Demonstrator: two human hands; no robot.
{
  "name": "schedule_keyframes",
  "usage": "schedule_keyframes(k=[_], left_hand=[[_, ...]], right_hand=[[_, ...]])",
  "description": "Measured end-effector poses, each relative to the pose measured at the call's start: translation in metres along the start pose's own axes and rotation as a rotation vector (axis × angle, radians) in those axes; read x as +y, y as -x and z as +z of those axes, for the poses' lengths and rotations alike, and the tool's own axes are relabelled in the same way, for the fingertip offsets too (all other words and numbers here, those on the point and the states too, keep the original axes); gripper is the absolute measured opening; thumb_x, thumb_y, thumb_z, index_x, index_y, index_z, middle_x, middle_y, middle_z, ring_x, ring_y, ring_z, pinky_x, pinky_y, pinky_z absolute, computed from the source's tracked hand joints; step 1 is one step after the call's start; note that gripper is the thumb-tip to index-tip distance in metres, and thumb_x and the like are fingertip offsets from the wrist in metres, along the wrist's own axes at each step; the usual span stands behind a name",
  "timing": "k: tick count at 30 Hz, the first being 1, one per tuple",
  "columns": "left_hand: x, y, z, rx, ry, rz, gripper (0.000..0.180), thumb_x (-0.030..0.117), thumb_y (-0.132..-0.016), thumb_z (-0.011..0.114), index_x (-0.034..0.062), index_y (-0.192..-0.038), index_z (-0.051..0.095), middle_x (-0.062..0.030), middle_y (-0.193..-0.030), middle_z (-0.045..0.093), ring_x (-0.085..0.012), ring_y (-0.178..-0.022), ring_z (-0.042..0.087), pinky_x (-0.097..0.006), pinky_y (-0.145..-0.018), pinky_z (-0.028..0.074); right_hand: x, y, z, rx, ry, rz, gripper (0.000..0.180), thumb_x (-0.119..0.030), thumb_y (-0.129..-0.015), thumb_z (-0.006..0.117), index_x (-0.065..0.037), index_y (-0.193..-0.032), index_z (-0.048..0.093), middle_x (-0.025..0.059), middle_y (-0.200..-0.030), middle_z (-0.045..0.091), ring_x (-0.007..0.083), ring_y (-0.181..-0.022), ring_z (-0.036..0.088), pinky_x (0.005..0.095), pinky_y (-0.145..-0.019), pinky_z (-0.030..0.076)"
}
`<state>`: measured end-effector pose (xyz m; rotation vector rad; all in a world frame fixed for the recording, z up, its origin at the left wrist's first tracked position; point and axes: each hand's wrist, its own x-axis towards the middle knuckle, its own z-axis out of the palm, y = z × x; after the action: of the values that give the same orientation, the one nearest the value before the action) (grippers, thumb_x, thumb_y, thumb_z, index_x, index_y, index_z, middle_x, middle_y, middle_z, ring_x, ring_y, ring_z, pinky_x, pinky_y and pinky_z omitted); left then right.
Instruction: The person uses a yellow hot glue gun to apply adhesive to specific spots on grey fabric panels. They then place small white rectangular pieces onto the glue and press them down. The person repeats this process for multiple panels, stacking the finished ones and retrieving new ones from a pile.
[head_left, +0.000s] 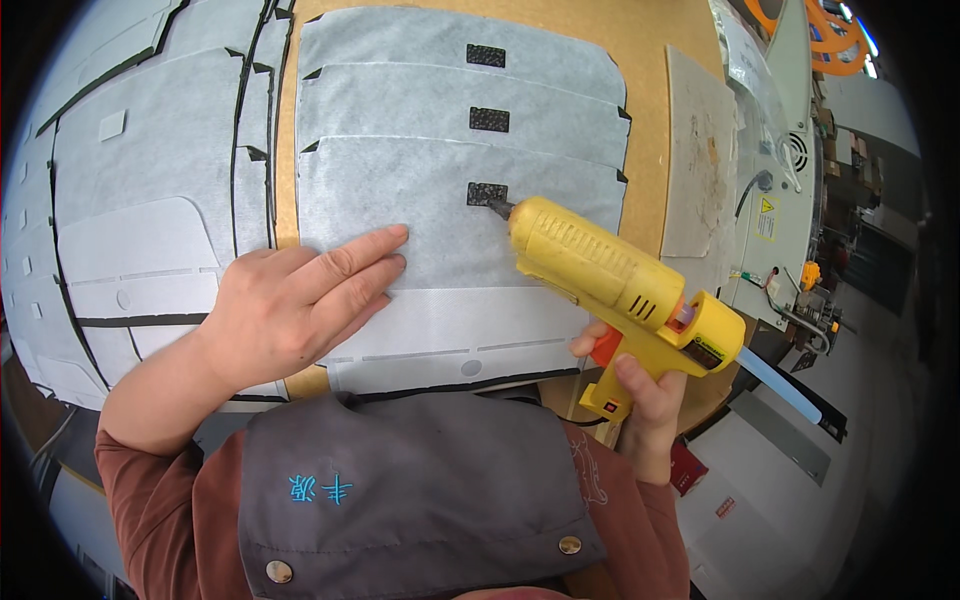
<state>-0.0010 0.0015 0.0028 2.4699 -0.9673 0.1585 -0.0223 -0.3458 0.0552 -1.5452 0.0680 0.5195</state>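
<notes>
A yellow hot glue gun (590, 260) is gripped in my right hand (650, 395), one finger at its orange trigger. A pale glue stick (780, 385) sticks out of its back end. Its dark nozzle is at the nearest of three small black rectangles (487, 194), which lie on overlapping pale grey fabric sheets (440, 225). Whether the nozzle touches the rectangle I cannot tell. My left hand (300, 300) rests flat on the nearest sheet, left of that rectangle, fingers stretched out and holding nothing. Dark edging shows along the sheets' sides.
More pale sheets with black edging (140, 160) cover the left side, some with small white squares. A whitish board (693, 150) lies on the tan tabletop (645, 130) to the right. Beyond it stands a pale machine (765, 235) with wires, and orange tubing (830, 40) coils at the top right.
</notes>
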Motion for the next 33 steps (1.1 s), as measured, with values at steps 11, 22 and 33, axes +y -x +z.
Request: schedule_keyframes(k=[11, 22, 33], left_hand=[[0.000, 0.000, 0.000, -0.007, -0.014, -0.008, 0.035, 0.013, -0.076, 0.078, 0.0057, -0.109, 0.068, -0.0091, -0.125, 0.068, -0.0123, -0.058, 0.056, -0.025, -0.049, 0.046], [0.000, -0.002, 0.003, 0.049, -0.025, -0.009, 0.026, 0.013, -0.077, 0.077, 0.0075, -0.101, 0.071, -0.0052, -0.123, 0.069, -0.0087, -0.052, 0.052, -0.023, -0.045, 0.044], [0.001, -0.001, 0.000, -0.003, -0.016, -0.011, 0.035, 0.012, -0.075, 0.078, 0.0053, -0.108, 0.069, -0.0092, -0.123, 0.069, -0.0121, -0.058, 0.057, -0.024, -0.049, 0.046]], right_hand=[[0.000, -0.005, 0.001, 0.088, -0.016, -0.031, 0.050, -0.008, -0.089, 0.061, 0.005, -0.134, 0.045, 0.0192, -0.106, 0.063, 0.0254, -0.097, 0.064, 0.0370, -0.086, 0.051], [0.007, 0.001, -0.003, 0.040, -0.039, -0.037, 0.050, -0.011, -0.091, 0.063, 0.004, -0.135, 0.044, 0.0184, -0.105, 0.063, 0.0240, -0.097, 0.063, 0.0358, -0.085, 0.051], [0.009, 0.001, -0.005, 0.042, -0.053, -0.044, 0.050, -0.012, -0.091, 0.063, 0.004, -0.135, 0.044, 0.0185, -0.109, 0.062, 0.0242, -0.097, 0.064, 0.0358, -0.085, 0.051]])
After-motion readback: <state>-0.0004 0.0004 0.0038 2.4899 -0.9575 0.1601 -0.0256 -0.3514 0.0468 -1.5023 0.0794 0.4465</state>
